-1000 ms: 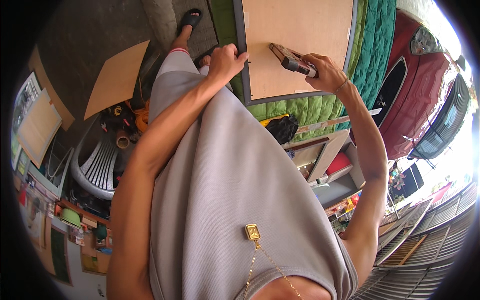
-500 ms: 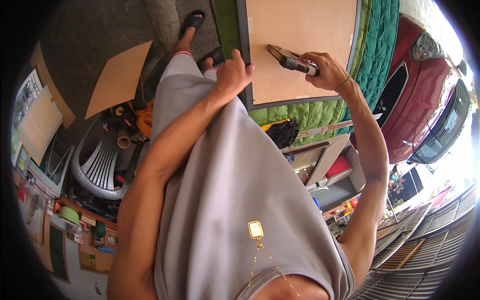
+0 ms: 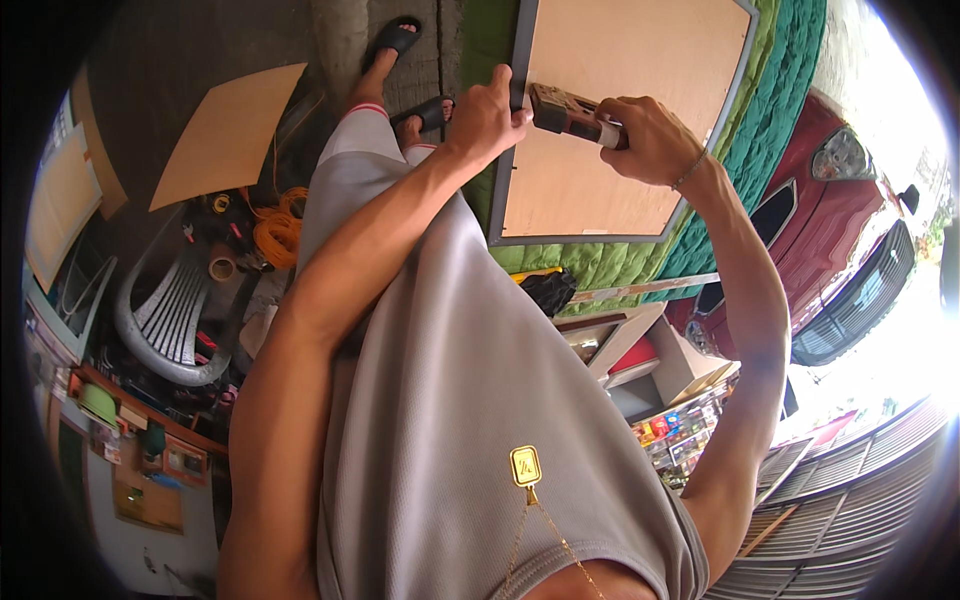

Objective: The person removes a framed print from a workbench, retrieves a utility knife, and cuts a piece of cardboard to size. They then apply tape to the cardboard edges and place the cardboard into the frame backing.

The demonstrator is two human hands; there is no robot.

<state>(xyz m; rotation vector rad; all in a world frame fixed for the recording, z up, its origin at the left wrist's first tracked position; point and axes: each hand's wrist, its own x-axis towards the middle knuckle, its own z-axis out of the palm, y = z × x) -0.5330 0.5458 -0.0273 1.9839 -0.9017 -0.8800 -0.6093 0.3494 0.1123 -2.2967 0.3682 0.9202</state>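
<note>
A picture frame [image 3: 507, 190] with a dark grey rail lies face down, its light brown backing board [image 3: 610, 60] showing. My right hand [image 3: 655, 140] is closed round the handle of a hand-held staple gun [image 3: 567, 112]. The gun's nose meets the inner side of the frame's left rail. On the outer side of that rail is my left hand [image 3: 485, 125], its fingers bent and its thumb tip over the rail, level with the gun's nose. Some of the left fingers are hidden behind the hand.
Under the frame are green quilted cloths [image 3: 600, 270]. A red car [image 3: 800, 220] stands at the right. On the left are a loose brown board [image 3: 235, 130], an orange cable coil [image 3: 278, 240] and a grey slatted metal piece [image 3: 170, 325]. A small cabinet [image 3: 665, 370] is at my right.
The staple gun has moved from over the backing board to the left rail. My left hand has come up to that rail. The whole view has shifted a little.
</note>
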